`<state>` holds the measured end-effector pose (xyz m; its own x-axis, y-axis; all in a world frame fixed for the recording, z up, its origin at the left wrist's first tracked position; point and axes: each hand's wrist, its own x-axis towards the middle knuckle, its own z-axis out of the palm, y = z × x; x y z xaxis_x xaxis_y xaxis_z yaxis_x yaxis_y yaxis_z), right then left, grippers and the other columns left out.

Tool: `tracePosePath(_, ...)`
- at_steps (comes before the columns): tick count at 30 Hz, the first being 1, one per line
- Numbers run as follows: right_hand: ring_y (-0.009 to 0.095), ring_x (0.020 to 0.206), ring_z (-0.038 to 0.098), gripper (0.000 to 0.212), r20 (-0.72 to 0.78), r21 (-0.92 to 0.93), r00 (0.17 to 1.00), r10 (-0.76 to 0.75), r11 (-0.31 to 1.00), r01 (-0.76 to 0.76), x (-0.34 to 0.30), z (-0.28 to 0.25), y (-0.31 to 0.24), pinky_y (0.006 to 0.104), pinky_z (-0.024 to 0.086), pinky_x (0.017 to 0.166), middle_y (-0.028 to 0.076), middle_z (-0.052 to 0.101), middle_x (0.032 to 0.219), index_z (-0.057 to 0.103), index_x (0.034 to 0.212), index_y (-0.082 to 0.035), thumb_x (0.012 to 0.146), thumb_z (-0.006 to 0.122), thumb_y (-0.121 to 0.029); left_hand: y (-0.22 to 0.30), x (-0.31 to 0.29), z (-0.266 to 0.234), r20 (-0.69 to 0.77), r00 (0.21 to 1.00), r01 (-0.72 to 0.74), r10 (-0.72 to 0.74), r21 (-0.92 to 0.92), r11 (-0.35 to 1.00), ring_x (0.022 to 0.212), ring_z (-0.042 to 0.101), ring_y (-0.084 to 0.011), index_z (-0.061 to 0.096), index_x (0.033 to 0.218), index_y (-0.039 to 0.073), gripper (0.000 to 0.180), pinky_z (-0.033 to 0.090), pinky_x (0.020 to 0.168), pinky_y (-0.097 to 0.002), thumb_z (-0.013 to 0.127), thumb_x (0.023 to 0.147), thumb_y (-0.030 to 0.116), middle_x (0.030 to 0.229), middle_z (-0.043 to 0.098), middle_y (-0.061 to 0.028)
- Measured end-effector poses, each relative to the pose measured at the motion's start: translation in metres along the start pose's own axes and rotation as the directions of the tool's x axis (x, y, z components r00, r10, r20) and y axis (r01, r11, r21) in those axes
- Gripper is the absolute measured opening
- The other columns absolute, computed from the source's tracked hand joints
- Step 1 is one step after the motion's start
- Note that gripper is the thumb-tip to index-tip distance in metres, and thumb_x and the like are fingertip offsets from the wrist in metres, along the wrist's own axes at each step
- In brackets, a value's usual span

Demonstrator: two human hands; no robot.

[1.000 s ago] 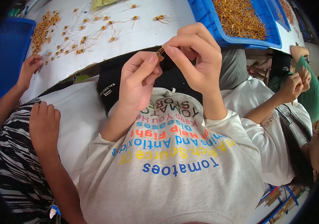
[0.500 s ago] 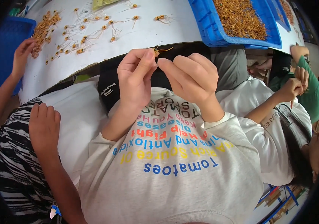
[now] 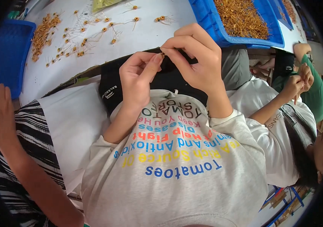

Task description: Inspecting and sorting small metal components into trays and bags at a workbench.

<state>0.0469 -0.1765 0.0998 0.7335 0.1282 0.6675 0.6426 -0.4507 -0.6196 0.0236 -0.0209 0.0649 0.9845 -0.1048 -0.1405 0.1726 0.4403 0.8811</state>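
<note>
Above my lap, in front of the table edge, my two hands meet at the fingertips. My left hand (image 3: 138, 77) is closed, its thumb and forefinger pinching a small wire-wound ring coil (image 3: 163, 54) that is mostly hidden by the fingers. From the right, my right hand (image 3: 198, 56) is closed in a pinch at the same coil, seemingly on its thin wire, with the wrist raised. On the white table (image 3: 138, 39) beyond lie several similar coils (image 3: 113, 41), spread apart with their wire leads sticking out.
A heap of coils (image 3: 42, 36) lies at the table's left, beside a blue bin (image 3: 12, 56). A blue crate (image 3: 208, 26) full of coppery wire parts stands at the far right. Co-workers sit on both sides; one's arm (image 3: 21, 159) is close on the left.
My right hand has risen and turned, its fingertips still at the coil; the long wire leads no longer show. The left co-worker's hands have left the heap and come together at the left edge.
</note>
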Motion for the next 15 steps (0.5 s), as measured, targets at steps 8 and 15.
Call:
tracePosePath(8,0.007,0.06,0.038,0.013,0.004,0.218,0.971,0.237,0.948,-0.233,0.005,-0.004,-0.009,0.0196,0.028,0.051,0.0,0.056,0.084,0.073,0.08,-0.004,0.074,0.071,0.007,-0.001,0.0,-0.002,0.018,1.0,0.02,-0.018,-0.08,0.997,0.056,0.042,-0.0041,0.066,0.092,-0.002,0.008,0.025,0.046,-0.0161,0.068,0.09,0.006,0.074,0.062,-0.0056)
tracePosePath(15,0.012,0.062,0.048,0.012,0.044,-0.003,0.998,0.053,0.999,-0.052,-0.008,-0.01,-0.003,0.0222,0.038,0.054,0.002,0.058,0.084,0.072,0.08,-0.006,0.072,0.076,0.001,0.001,-0.003,0.002,-0.01,1.0,0.021,-0.023,-0.123,0.992,0.059,0.043,-0.0046,0.065,0.095,-0.002,0.008,0.027,0.05,-0.016,0.066,0.091,0.005,0.075,0.061,-0.0061)
